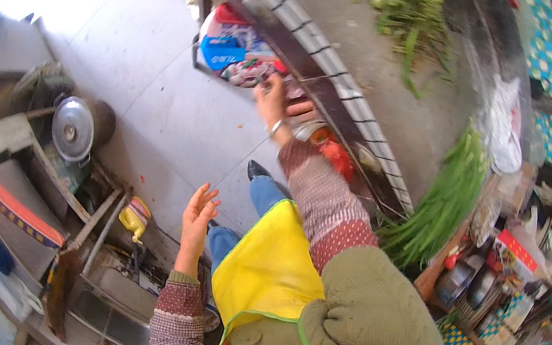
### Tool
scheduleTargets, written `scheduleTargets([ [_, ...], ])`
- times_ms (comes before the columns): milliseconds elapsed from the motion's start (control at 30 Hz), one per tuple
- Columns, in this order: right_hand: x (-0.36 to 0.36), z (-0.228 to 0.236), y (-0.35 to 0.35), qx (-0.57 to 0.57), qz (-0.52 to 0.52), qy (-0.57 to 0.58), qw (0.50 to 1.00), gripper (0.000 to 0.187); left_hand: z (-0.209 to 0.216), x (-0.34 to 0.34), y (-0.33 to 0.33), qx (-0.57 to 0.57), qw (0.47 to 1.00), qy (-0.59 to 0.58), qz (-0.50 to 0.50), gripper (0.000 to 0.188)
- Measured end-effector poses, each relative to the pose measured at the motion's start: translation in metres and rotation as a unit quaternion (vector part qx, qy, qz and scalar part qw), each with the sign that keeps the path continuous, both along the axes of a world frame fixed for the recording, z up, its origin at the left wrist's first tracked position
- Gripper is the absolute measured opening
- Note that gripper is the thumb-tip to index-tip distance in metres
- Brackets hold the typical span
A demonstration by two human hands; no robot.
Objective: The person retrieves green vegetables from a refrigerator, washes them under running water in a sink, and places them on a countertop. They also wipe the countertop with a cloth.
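My right hand (271,105), a bracelet at its wrist, reaches to the shelf under the counter. Its fingers are curled together beside a patterned plastic packet (252,73); what they hold, if anything, is too small to make out. Behind the packet stands a blue, white and red package (226,40). Just past my right wrist, a red plastic bag (337,159) lies on the same shelf. My left hand (198,215) hangs in the air over the floor, fingers loosely apart, with nothing in it.
Above the shelf runs a grey counter (372,65) with a tiled edge, bearing leafy green stalks (416,14). Long green scallions (441,199) hang over its near end. At left are a lidded metal pot (77,127), a wooden chair-like frame (3,136) and a yellow bottle (134,219).
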State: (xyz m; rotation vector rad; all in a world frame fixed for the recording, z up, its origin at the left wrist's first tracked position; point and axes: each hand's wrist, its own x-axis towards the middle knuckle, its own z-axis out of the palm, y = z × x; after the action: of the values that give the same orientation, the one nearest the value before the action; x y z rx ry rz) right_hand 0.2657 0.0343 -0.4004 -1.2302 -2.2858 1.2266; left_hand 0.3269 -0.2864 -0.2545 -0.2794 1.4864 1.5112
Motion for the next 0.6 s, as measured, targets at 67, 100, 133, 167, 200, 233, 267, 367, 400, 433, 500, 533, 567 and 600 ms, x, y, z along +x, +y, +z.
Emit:
scheduleTargets([
  [67, 0.039, 0.059, -0.053, 0.038, 0.114, 0.008, 0.993, 0.052, 0.028, -0.019, 0.018, 0.028, 0.998, 0.054, -0.013, 0.054],
  [100, 0.062, 0.096, -0.072, -0.018, 0.162, -0.011, 0.986, 0.05, 0.047, -0.024, 0.029, 0.036, 0.996, 0.074, -0.031, 0.054],
  [133, 0.089, 0.139, -0.087, 0.014, 0.188, 0.04, 0.981, 0.047, 0.067, -0.027, 0.042, 0.06, 0.993, 0.09, -0.042, 0.053],
  [167, 0.109, 0.182, -0.088, 0.037, 0.234, 0.071, 0.969, 0.045, 0.089, -0.033, 0.054, 0.08, 0.989, 0.111, -0.052, 0.052],
  [200, 0.129, 0.227, -0.09, 0.011, 0.224, 0.098, 0.97, 0.043, 0.11, -0.04, 0.069, 0.109, 0.982, 0.142, -0.056, 0.05],
  [233, 0.148, 0.269, -0.08, 0.006, 0.243, 0.127, 0.962, 0.04, 0.131, -0.044, 0.084, 0.125, 0.978, 0.145, -0.084, 0.05],
  [267, 0.164, 0.306, -0.059, 0.066, 0.219, 0.14, 0.963, 0.039, 0.151, -0.042, 0.104, 0.152, 0.971, 0.153, -0.107, 0.049],
  [367, 0.229, 0.385, 0.022, 0.252, 0.063, 0.076, 0.963, 0.037, 0.199, -0.021, 0.17, 0.225, 0.939, 0.165, -0.202, 0.049],
  [400, 0.255, 0.398, 0.055, 0.322, -0.008, 0.066, 0.944, 0.038, 0.211, -0.01, 0.194, 0.259, 0.924, 0.159, -0.23, 0.049],
  [433, 0.283, 0.407, 0.085, 0.312, -0.083, 0.035, 0.946, 0.041, 0.22, 0.001, 0.22, 0.265, 0.917, 0.14, -0.264, 0.051],
  [500, 0.337, 0.405, 0.138, 0.371, -0.164, -0.037, 0.913, 0.055, 0.232, 0.027, 0.273, 0.278, 0.899, 0.129, -0.314, 0.058],
  [533, 0.364, 0.398, 0.157, 0.336, -0.218, -0.097, 0.911, 0.065, 0.235, 0.043, 0.301, 0.274, 0.893, 0.135, -0.332, 0.061],
  [567, 0.387, 0.387, 0.173, 0.258, -0.272, -0.102, 0.921, 0.077, 0.237, 0.06, 0.328, 0.264, 0.898, 0.12, -0.33, 0.067],
  [600, 0.41, 0.376, 0.187, 0.225, -0.284, -0.105, 0.926, 0.082, 0.238, 0.077, 0.353, 0.249, 0.906, 0.107, -0.325, 0.072],
])
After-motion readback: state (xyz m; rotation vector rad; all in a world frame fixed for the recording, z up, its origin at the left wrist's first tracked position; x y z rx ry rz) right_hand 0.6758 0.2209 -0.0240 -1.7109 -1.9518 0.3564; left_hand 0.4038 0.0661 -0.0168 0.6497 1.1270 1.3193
